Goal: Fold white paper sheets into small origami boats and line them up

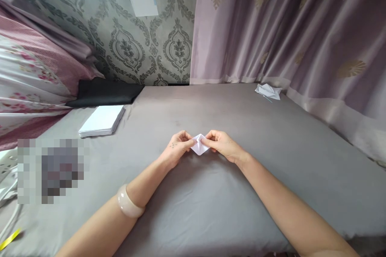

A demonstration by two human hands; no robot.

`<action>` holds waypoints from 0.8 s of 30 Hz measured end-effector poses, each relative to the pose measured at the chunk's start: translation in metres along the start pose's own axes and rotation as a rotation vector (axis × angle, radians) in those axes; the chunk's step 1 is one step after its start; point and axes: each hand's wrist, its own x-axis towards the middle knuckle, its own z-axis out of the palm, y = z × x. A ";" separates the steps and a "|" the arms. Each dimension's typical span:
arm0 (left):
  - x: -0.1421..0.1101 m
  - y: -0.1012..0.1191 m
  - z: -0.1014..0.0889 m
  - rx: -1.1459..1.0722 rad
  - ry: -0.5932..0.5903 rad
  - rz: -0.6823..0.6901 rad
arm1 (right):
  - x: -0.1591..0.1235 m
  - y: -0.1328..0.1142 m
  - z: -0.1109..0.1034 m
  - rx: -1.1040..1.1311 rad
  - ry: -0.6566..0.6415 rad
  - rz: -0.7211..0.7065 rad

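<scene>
Gray fabric [229, 112] spreads beneath the left hand [178, 144] and right hand [222, 143], which pinch opposite sides of a folded white paper [200, 146] between them. Beyond the left lies a paper stack [102, 120]; far right, crumpled papers [268, 91].

Head-worn view, facing forward and down, hands at middle distance

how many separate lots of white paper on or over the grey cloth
3: a stack at left, a folded piece between left hand and right hand, and a pile at far right by the curtain. Overlaps may hide pieces in the pile.
</scene>
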 end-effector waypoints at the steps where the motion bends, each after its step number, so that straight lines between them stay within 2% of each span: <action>1: 0.000 0.001 0.000 -0.065 -0.042 -0.031 | 0.000 -0.002 -0.001 0.022 -0.024 0.005; 3: -0.001 0.002 0.000 -0.156 -0.125 -0.088 | -0.001 -0.003 0.000 0.040 -0.035 0.010; 5: -0.001 0.003 0.001 -0.150 -0.157 -0.108 | -0.001 -0.002 0.002 0.004 -0.008 0.015; 11: -0.001 0.002 0.003 0.150 -0.057 -0.010 | -0.003 0.006 0.007 -0.187 0.011 0.024; 16: 0.001 -0.003 -0.001 0.301 -0.083 0.002 | -0.003 0.004 0.006 -0.242 0.016 -0.011; 20: 0.006 -0.008 -0.005 0.323 -0.096 -0.010 | 0.002 0.012 0.003 -0.263 -0.010 -0.034; 24: 0.009 -0.008 -0.006 0.224 -0.116 -0.067 | 0.006 0.019 0.000 -0.264 -0.024 -0.045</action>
